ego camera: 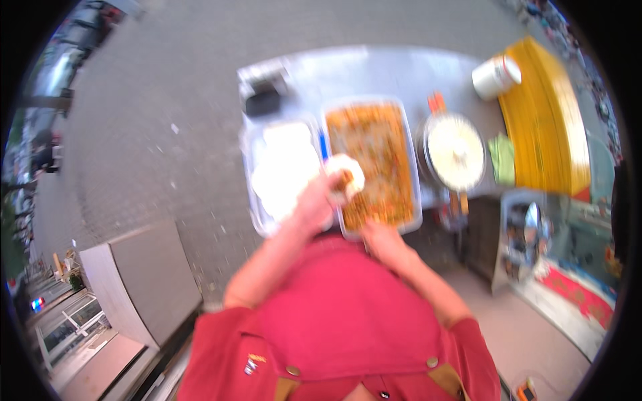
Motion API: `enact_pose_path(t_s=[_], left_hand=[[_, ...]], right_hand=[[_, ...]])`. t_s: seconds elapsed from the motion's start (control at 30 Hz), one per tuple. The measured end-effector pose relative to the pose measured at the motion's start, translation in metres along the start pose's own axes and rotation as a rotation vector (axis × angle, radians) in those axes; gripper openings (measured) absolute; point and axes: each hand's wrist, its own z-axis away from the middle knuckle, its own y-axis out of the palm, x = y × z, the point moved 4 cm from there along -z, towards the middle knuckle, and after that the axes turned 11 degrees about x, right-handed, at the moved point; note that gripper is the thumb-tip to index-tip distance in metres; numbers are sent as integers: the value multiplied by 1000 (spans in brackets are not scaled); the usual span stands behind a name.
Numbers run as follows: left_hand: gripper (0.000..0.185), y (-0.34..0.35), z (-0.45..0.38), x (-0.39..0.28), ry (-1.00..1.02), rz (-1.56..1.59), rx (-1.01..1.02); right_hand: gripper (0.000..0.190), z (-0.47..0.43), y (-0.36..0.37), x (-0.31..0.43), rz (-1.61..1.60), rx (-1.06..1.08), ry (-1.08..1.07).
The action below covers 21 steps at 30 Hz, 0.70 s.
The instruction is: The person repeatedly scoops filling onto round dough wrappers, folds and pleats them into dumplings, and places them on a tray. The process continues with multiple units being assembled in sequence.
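My left hand (317,199) holds a round white dough wrapper (354,173) with a dab of orange-brown filling in its middle. It is over the gap between two plastic tubs. Below and left of it is a clear tub (256,220) with a bright white mass, overexposed, perhaps dough. On the right, a clear tub (420,220) is spread with chopped orange-brown filling (386,155). My right hand (383,240) is at that tub's near edge, with its fingertips at the filling. Blur hides whether those fingers grip anything.
A metal table (361,65) carries the tubs. To the right are a round lidded pot (456,150), a green cloth (501,159), a white canister (496,77) and a yellow slatted panel (544,120). A dark object (263,103) sits at the back left. A grey cabinet (153,285) stands left of me.
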Motion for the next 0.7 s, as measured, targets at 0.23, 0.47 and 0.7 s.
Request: enact_pose_path(t_s=[0.23,0.47,0.7], left_hand=[[28,66,19,24,58,-85,49],[32,118,22,68,142,-175,41],[27,147,35,112,255,-176,81]], right_hand=[[30,29,-91,-14,-413,-523,-33],[26,55,-114,-47,-1167,-551,-61],[26,100,-109,-60,-1272,-475,-132]])
